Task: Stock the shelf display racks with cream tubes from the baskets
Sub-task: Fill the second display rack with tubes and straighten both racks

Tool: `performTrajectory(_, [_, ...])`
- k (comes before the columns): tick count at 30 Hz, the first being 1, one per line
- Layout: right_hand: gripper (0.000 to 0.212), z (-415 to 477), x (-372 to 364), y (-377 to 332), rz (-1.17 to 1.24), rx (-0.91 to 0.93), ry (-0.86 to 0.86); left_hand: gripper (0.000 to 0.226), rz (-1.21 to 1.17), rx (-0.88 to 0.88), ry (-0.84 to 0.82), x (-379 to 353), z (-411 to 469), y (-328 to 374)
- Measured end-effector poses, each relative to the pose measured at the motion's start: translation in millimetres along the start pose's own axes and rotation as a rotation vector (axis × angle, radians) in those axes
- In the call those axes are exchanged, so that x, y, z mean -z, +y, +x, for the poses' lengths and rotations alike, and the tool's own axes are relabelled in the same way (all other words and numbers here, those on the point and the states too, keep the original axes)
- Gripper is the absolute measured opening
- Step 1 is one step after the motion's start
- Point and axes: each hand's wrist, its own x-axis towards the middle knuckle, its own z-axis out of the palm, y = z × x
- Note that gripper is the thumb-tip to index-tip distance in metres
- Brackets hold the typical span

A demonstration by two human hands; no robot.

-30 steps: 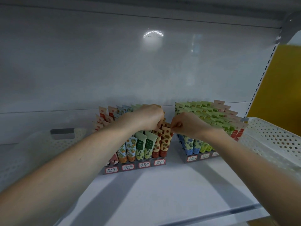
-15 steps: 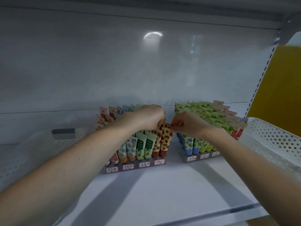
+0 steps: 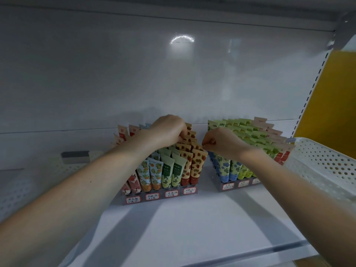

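Left hand [image 3: 167, 132] curls around strawberry tubes [image 3: 196, 164] in the end row of the left rack [image 3: 159, 197], right hand [image 3: 221, 143] pinches a tube top there; both it and the right rack [image 3: 238, 185] look nearly full, basket [image 3: 325, 158] contents hidden.

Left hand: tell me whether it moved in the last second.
Yes: the left hand has shifted back along the strawberry tubes in the left rack, toward the rear wall.

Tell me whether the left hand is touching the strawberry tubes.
Touching. The head view shows the fingers of the left hand curled onto the top edges of the strawberry tubes in the rack, with no gap.
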Motion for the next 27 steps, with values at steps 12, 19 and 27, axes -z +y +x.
performTrajectory(12, [0.017, 6, -3, -2, -0.006, 0.027, 0.004, 0.022, -0.037, -0.003, 0.007, 0, 1, -1])
performTrajectory(19, [0.018, 2, -2, 0, 0.008, 0.011, 0.01, 0.02, -0.072, -0.023, 0.096, 0, -9, 2])
performTrajectory(27, [0.022, -12, 15, -16, 0.028, -0.009, 0.051, 0.022, -0.108, 0.017, 0.203, 22, -49, 5])
